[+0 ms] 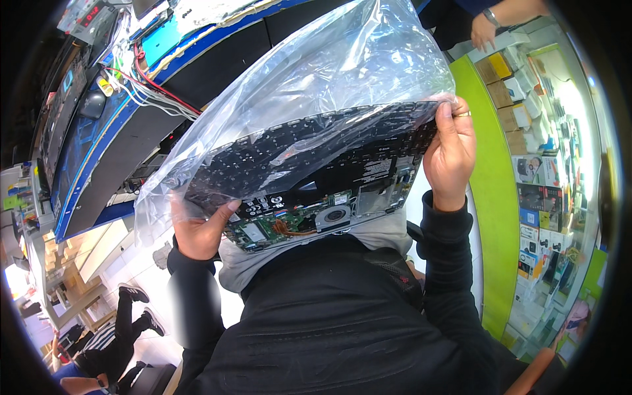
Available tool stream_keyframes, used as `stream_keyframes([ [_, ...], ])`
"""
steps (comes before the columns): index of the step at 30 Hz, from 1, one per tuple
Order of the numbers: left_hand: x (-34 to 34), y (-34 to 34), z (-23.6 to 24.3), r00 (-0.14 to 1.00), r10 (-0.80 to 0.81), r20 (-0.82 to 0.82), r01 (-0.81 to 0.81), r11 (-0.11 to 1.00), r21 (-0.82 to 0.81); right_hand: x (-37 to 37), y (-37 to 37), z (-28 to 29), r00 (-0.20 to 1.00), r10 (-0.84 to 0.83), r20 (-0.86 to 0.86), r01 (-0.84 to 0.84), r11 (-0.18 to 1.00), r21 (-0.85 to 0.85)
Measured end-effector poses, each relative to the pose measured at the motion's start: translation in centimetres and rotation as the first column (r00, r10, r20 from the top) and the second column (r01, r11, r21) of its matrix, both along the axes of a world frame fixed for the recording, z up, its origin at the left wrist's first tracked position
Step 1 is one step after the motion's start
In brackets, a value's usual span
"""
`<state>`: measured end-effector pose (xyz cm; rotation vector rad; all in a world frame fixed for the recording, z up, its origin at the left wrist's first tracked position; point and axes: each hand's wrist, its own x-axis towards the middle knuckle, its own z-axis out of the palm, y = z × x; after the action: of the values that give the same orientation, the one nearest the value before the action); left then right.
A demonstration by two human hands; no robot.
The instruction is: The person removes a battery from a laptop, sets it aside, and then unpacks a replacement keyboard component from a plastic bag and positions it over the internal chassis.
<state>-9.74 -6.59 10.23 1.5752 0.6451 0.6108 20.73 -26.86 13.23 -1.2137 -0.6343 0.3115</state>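
Observation:
An opened laptop base (378, 170) lies across my lap, with its green circuit board (299, 222), round fan (332, 215) and copper heat pipe showing. Over its far part spreads a clear plastic bag (329, 52), crumpled and shiny. Under the film is a black panel (257, 148) dotted with small marks; I cannot tell whether it is separate from the base. My left hand (201, 230) grips the near left corner through or beside the bag, thumb on top. At the far right corner my right hand (451, 148) pinches the bag's edge and the laptop base, thumb uppermost.
On the left stands a blue-edged workbench (99, 171) with cables, a black mouse (92, 104) and a teal mat (161, 43). A glass display case (540, 217) with a lime-green edge runs along the right. Another person's hand (484, 29) rests over its far end.

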Motion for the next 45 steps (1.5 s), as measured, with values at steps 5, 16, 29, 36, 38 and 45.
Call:
stream_keyframes([
  [5, 0.0, 0.1, -0.1, 1.0, -0.008, 0.024, 0.009, 1.0, -0.019, 0.3, -0.2, 0.1, 0.999, -0.016, 0.037, 0.018, 0.998, -0.058],
  [16, 0.1, 0.0, 0.0, 1.0, 0.001, 0.014, -0.001, 1.0, -0.017, 1.7, -0.3, -1.2, 0.999, -0.032, 0.017, 0.033, 0.998, -0.053],
  [29, 0.0, 0.3, -0.2, 1.0, -0.01, -0.002, 0.01, 1.0, 0.009, 2.3, -0.1, -1.8, 0.997, 0.015, -0.082, -0.013, 0.999, 0.037],
  [36, 0.0, 0.2, -0.4, 1.0, 0.003, 0.028, -0.003, 1.0, -0.021, 2.3, -0.2, -1.9, 0.996, 0.017, -0.088, -0.014, 0.999, 0.029],
  [38, -0.1, 0.3, -0.6, 1.0, -0.009, 0.026, 0.009, 1.0, 0.022, 2.2, -0.2, -1.8, 0.999, 0.044, -0.027, -0.045, 0.998, -0.032],
  [45, 0.1, 0.1, -0.2, 1.0, -0.004, 0.017, 0.004, 1.0, 0.007, 1.9, -0.2, -1.7, 1.0, 0.013, 0.009, -0.013, 0.999, -0.046],
])
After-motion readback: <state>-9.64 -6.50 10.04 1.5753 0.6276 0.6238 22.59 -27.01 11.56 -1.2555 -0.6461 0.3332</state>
